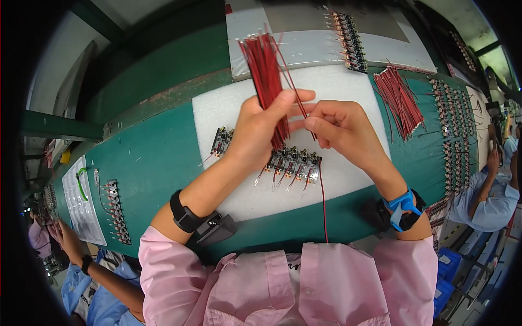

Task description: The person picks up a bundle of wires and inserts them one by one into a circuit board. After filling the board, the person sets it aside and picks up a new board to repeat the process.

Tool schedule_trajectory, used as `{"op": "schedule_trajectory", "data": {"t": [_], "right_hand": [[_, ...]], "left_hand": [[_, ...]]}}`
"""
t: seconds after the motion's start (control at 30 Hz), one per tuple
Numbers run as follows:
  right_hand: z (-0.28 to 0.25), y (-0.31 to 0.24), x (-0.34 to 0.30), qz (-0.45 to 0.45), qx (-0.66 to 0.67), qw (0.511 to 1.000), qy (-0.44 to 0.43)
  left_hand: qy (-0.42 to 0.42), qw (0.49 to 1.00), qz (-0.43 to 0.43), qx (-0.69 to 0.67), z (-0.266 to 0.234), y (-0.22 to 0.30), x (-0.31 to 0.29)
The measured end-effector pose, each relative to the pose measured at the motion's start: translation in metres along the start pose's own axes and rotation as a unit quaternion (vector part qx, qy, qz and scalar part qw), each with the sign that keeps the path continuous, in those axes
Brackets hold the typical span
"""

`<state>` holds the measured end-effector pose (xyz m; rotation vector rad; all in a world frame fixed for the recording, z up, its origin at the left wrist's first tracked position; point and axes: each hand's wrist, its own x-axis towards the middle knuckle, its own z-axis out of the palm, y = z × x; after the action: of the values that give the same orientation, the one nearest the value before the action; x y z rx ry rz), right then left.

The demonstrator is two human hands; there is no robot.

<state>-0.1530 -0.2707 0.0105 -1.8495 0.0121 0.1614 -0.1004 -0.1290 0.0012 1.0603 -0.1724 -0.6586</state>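
Observation:
My left hand [260, 127] is wrapped round a thick bundle of red and black wires [264, 68], held upright above a white foam sheet [217, 114]. With thumb and fingers pinched, my right hand [340, 127] grips the lower end of a thin red wire [292, 81] that slants away from the bundle. Below the hands, a strip of small circuit boards [293, 164] lies on the foam, partly hidden by my left wrist. Short leads stick out from its near side, and one red wire [324, 206] runs from its right end toward me.
A second wire pile [399, 103] lies on the green table [157, 163] at the right. Board strips [350, 42] rest on the far panel, at the left [117, 212] and in rows at the far right [457, 136]. Co-workers' arms [73, 244] show on both sides.

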Motion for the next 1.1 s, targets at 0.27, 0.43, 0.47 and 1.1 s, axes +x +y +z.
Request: {"op": "schedule_trajectory", "data": {"t": [0.27, 0.43, 0.47, 1.1], "right_hand": [[-0.002, -0.008, -0.001, 0.036, 0.148, 0.988, 0.021], [-0.001, -0.006, -0.003, 0.014, 0.204, 0.977, 0.063], [0.000, -0.006, -0.004, 0.005, 0.198, 0.978, 0.069], [0.006, -0.006, -0.011, -0.037, 0.116, 0.991, 0.051]], "left_hand": [[0.043, 0.997, 0.065, 0.003, -0.005, 0.002, -0.003], [-0.019, 0.983, -0.027, 0.182, -0.009, 0.013, -0.011], [-0.029, 0.977, -0.010, 0.210, -0.007, 0.010, -0.012], [-0.070, 0.923, 0.076, 0.370, -0.007, 0.009, -0.018]]}}
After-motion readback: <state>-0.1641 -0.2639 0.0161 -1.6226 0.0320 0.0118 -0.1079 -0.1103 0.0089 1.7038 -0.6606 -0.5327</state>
